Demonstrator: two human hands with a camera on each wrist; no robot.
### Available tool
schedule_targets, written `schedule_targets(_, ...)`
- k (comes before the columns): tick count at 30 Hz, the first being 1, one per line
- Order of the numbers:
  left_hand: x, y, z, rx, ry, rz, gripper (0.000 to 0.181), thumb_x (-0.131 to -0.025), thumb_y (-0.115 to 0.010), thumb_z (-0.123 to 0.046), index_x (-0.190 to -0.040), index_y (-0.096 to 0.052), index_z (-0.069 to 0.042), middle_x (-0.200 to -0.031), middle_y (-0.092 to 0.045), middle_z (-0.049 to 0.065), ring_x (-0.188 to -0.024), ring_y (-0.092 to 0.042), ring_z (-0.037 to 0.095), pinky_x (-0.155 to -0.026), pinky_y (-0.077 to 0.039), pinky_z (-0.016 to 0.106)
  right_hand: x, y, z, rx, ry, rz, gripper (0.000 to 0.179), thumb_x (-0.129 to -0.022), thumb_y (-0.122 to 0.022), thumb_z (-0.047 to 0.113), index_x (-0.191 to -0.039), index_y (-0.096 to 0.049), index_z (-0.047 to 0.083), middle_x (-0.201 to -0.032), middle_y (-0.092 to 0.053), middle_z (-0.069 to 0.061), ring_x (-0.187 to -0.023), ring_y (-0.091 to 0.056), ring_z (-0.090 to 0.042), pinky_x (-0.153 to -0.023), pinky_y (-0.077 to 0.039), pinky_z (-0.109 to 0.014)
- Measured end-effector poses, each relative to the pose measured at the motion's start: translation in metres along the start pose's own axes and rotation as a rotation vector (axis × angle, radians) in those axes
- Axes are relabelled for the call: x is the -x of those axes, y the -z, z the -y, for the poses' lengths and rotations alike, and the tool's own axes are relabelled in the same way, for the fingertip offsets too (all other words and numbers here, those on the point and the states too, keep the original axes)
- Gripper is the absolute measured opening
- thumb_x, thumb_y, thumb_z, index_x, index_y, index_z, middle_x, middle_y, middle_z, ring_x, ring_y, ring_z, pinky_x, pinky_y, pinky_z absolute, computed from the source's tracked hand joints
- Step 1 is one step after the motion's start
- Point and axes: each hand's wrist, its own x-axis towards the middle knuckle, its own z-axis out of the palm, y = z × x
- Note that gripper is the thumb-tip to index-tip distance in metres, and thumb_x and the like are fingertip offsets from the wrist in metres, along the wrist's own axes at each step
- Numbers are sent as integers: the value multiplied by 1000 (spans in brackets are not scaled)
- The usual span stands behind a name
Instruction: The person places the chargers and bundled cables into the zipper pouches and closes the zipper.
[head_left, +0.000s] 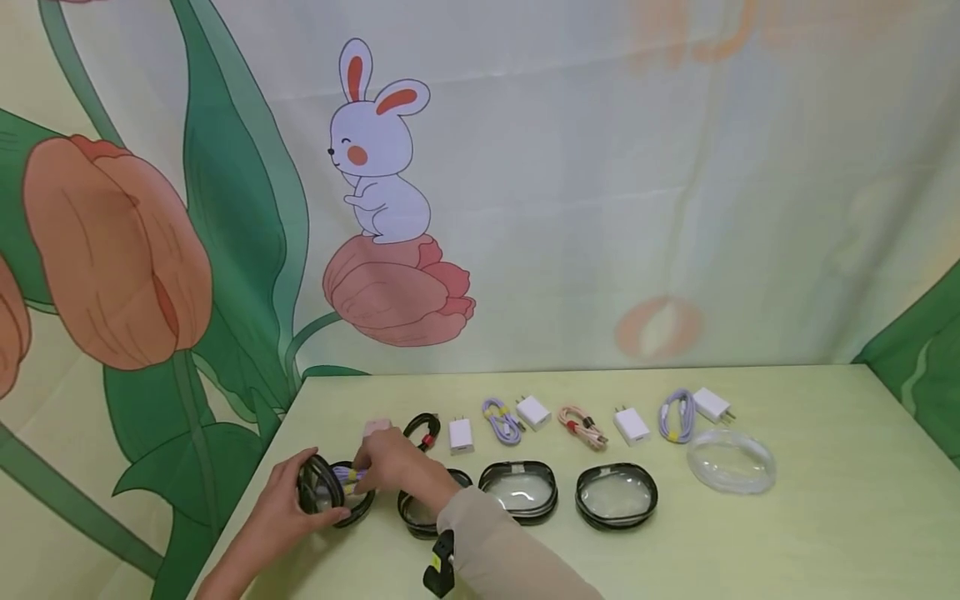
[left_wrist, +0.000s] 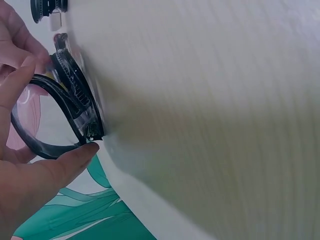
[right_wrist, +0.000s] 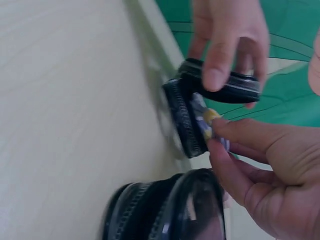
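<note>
Your left hand [head_left: 287, 504] grips the raised lid [head_left: 321, 483] of the black-rimmed case [head_left: 364, 507]; your right hand [head_left: 397, 461] pinches the purple cable [head_left: 349, 476] at its opening — apparently mid-packing, so the next move likely calls for settling it inside.

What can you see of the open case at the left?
The open case looks rounded, with a clear, plastic-looking panel, black edging and zipper teeth. Its lid is tilted up in the left hand; its base rests on the table. The right hand pinches a purple cable with yellow bands at the opening.
</note>
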Motion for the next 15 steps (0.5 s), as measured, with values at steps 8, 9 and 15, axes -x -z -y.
schedule_targets(8, -4, -1, 0, 42, 13, 3, 108, -77, -90, -39, -154, -27, 2, -145, -32, 36, -127, -46, 54, -99, -46, 61, 3, -2, 5, -22, 4, 12, 23, -81, -88, 20, -103, -82, 16, -94, -75, 8, -81, -65, -1, -67, -50, -15)
schedule_targets(9, -4, -1, 0, 45, 12, 6, 108, -77, -90, -38, -154, -27, 2, -145, -32, 36, -126, -47, 55, -98, -47, 60, 4, -4, 5, -8, 1, 10, 23, -80, -89, 19, -102, -82, 16, -94, -76, 9, -80, -65, -2, -67, -51, -16)
schedule_targets(15, -6, -2, -3, 42, 9, 18, 105, -78, -90, -36, -154, -27, 2, -145, -32, 36, -123, -49, 55, -96, -49, 58, 6, -8, 3, 91, 13, 13, 22, -81, -87, 15, -102, -82, 18, -95, -76, 10, -83, -66, -2, -70, -51, -16)
